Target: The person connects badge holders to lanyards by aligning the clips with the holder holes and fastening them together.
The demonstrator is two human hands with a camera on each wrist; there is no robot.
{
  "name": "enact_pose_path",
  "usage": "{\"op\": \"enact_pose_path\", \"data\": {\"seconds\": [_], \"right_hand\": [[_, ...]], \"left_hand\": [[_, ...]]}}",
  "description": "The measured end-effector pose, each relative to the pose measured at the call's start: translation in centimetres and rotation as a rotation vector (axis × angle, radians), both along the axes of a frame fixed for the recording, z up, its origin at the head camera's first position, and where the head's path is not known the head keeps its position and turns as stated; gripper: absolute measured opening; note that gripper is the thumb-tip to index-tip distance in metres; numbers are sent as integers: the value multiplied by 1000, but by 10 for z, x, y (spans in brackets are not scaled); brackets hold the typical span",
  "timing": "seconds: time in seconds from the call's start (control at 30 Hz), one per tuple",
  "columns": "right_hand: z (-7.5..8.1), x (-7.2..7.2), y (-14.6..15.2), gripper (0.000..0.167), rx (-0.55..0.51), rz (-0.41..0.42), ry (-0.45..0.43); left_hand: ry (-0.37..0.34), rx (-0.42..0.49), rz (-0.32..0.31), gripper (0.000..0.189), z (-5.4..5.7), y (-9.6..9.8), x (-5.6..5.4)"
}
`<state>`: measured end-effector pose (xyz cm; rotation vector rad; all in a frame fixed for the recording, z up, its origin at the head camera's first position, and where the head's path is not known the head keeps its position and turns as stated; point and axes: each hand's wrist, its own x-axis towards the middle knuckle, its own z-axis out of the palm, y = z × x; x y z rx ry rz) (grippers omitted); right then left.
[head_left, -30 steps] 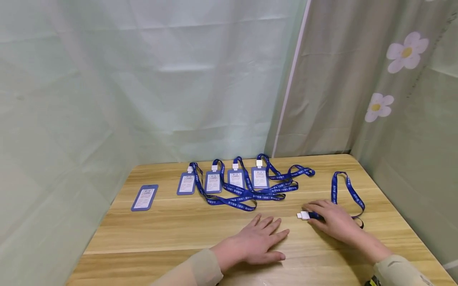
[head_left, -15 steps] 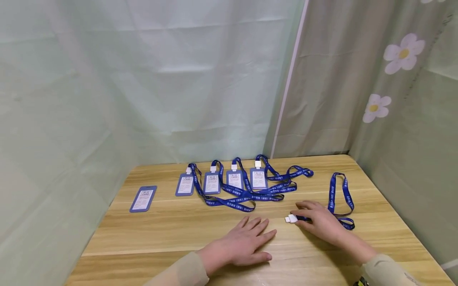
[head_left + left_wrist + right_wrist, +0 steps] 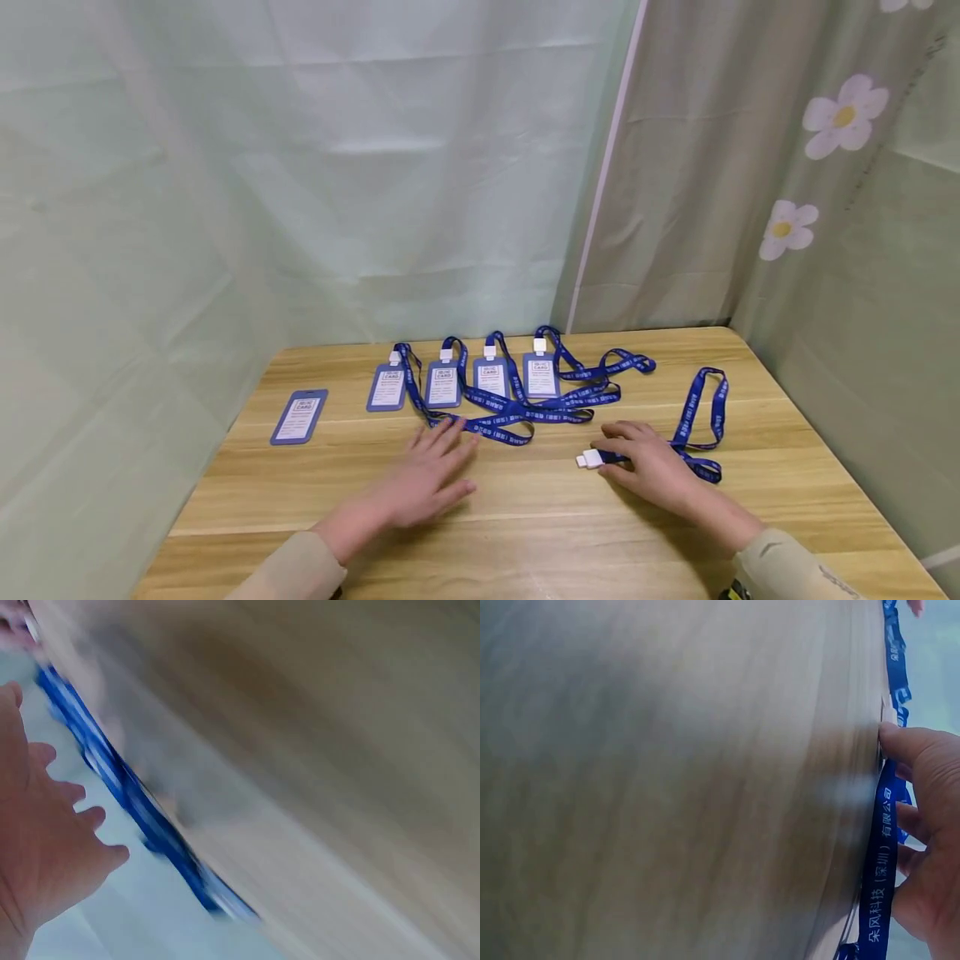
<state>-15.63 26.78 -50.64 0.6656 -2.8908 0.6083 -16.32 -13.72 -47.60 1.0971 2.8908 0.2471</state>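
Note:
My right hand (image 3: 654, 468) pinches a blue lanyard (image 3: 691, 408) just behind its white clip (image 3: 592, 459), low over the table. The rest of that strap loops out on the tabletop to the right. In the right wrist view, thumb and fingers hold the printed blue strap (image 3: 877, 862). My left hand (image 3: 420, 482) has its fingers spread and holds nothing, just in front of the lanyard row; the left wrist view is blurred. Far left on the table lies a single blue card holder (image 3: 298, 417) with a white printed card and no strap on it.
Several blue card holders (image 3: 443, 385) lie in a row at the back, each with a white clip and blue lanyard. Their straps (image 3: 517, 410) overlap toward the right. Pale curtains (image 3: 420, 167) stand behind the wooden table (image 3: 247, 492).
My left hand has moved left across the table, fingers spread throughout. The right hand has slid left with the clip, drawing the lanyard along and narrowing its loop.

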Motion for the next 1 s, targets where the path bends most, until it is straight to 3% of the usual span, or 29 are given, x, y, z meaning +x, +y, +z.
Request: {"op": "enact_pose_path", "data": {"seconds": [0.13,0.23,0.37,0.47,0.6,1.0], "right_hand": [[2,1,0,43,-4,-1,-10],[3,1,0,42,-8,-3,-10],[3,1,1,40,-3,0,-4],[2,1,1,42,-3,2,1],[0,0,0,44,-7,9,13],[0,2,-2,40,-1,16,9]], "left_hand": [[40,25,218,69,3,-57,-20],[30,13,380,71,6,-98,-32],[-2,11,514,76,6,-144,-43],[-35,45,543,78,0,-168,-47],[-85,48,569,80,-6,-184,-44],[-115,-8,585,79,-12,-192,-35]]}}
